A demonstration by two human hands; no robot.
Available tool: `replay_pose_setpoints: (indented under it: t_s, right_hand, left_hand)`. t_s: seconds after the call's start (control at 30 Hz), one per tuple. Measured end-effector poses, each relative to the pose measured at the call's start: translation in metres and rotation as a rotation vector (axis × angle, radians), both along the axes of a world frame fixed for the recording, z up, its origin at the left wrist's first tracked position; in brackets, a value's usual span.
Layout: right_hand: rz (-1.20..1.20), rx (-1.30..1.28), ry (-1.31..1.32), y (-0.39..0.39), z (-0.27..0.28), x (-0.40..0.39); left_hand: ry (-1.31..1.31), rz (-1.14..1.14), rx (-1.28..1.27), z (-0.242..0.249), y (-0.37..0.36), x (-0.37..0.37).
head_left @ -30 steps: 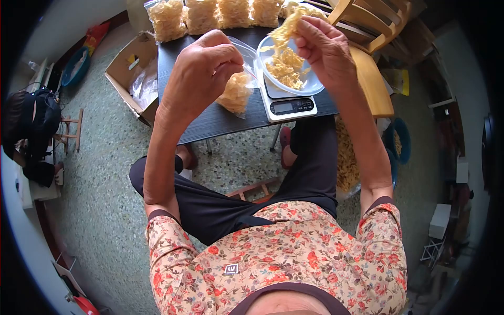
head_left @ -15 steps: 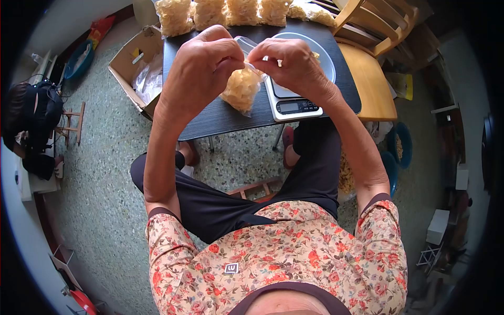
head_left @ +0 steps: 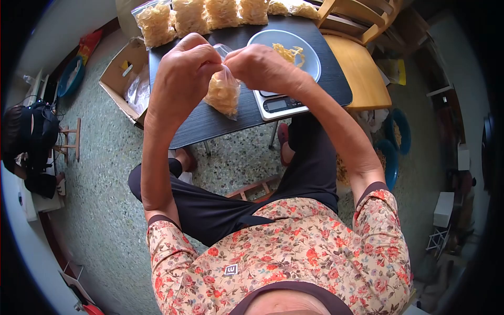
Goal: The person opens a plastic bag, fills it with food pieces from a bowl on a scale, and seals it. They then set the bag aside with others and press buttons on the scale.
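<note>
A clear plastic bag (head_left: pixel 223 94) of pale yellow, flaky pieces hangs over the near edge of the dark table (head_left: pixel 199 126). My left hand (head_left: pixel 190 65) pinches the left side of its gathered top. On the right side of the same top, my right hand (head_left: pixel 260 65) is closed with bent fingers. Right of the bag, a white digital scale (head_left: pixel 278 106) carries a translucent bowl (head_left: pixel 310 58) with some yellow pieces (head_left: pixel 289 53) in it. The fingertips partly hide the bag's neck.
Several filled bags (head_left: pixel 221 13) line the table's far edge. A cardboard box (head_left: pixel 113 79) with plastic bags stands to the left. A wooden chair (head_left: pixel 362 73) is at the right, with blue basins (head_left: pixel 388 163) on the floor beyond it.
The whole view has shifted, so table and hands appear further left. My hands have drawn closer together at the bag's top, and more of the bowl shows.
</note>
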State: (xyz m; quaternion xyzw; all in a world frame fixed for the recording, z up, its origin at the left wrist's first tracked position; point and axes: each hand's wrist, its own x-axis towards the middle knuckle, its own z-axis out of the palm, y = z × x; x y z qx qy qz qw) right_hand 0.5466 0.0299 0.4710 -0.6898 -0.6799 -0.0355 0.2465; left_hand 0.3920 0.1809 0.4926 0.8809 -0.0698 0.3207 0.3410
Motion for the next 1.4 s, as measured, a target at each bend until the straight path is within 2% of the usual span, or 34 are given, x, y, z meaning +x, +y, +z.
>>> replay_pose_setpoints:
  t_s: [0.03, 0.07, 0.17, 0.2, 0.27, 0.4, 0.53, 0.7, 0.93, 1.13, 1.2, 1.23, 1.3, 1.33, 1.37, 1.4]
  right_hand:
    - [0.153, 0.183, 0.168, -0.006, 0.0, 0.006]
    - [0.1, 0.162, 0.351, -0.016, 0.009, 0.007]
    - [-0.227, 0.122, 0.61, -0.049, 0.028, 0.022]
    - [-0.228, 0.119, 0.609, -0.058, 0.026, 0.031]
    - [-0.485, 0.109, 0.398, -0.071, 0.013, 0.053]
    - [-0.595, 0.097, 0.227, -0.085, -0.008, 0.076]
    - [-0.538, 0.051, 0.077, -0.08, -0.021, 0.087]
    - [-0.517, 0.016, -0.229, -0.063, -0.031, 0.078]
    - [-0.531, -0.056, -0.297, -0.059, -0.033, 0.08]
    - [-0.479, 0.19, -0.296, -0.075, -0.021, 0.078]
    - [-0.503, 0.306, 0.024, -0.08, -0.017, 0.077]
    - [-0.504, 0.31, 0.02, -0.083, -0.015, 0.077]
    - [-0.575, 0.377, 0.73, -0.088, -0.01, 0.077]
    - [-0.504, 0.478, 0.98, -0.091, -0.01, 0.077]
    - [-0.503, 0.48, 0.977, -0.091, -0.011, 0.079]
    - [-0.544, 0.547, 1.177, -0.091, -0.011, 0.08]
  left_hand:
    - [-0.002, 0.012, 0.044, 0.0, 0.001, 0.001]
    - [-0.003, 0.013, 0.042, 0.001, 0.001, 0.0]
    - [0.011, 0.022, 0.037, 0.003, -0.002, -0.002]
    - [-0.006, 0.01, 0.002, 0.003, -0.003, -0.002]
    - [-0.026, -0.003, -0.034, 0.003, -0.005, -0.002]
    - [-0.032, 0.0, -0.011, 0.003, -0.005, -0.003]
    - [-0.035, -0.007, -0.017, 0.001, -0.005, -0.002]
    - [-0.026, -0.022, -0.015, 0.001, -0.006, 0.0]
    - [-0.03, -0.036, 0.01, -0.001, -0.005, 0.002]
    - [-0.005, -0.033, -0.006, -0.002, -0.006, 0.003]
    - [-0.01, -0.034, -0.006, -0.002, -0.008, 0.004]
    - [-0.012, -0.032, -0.008, -0.001, -0.009, 0.004]
    - [-0.02, -0.028, -0.003, 0.0, -0.01, 0.003]
    - [-0.023, -0.022, -0.002, 0.0, -0.01, 0.003]
    - [-0.026, -0.023, -0.001, 0.0, -0.01, 0.003]
    - [-0.013, -0.019, -0.018, 0.0, -0.01, 0.003]
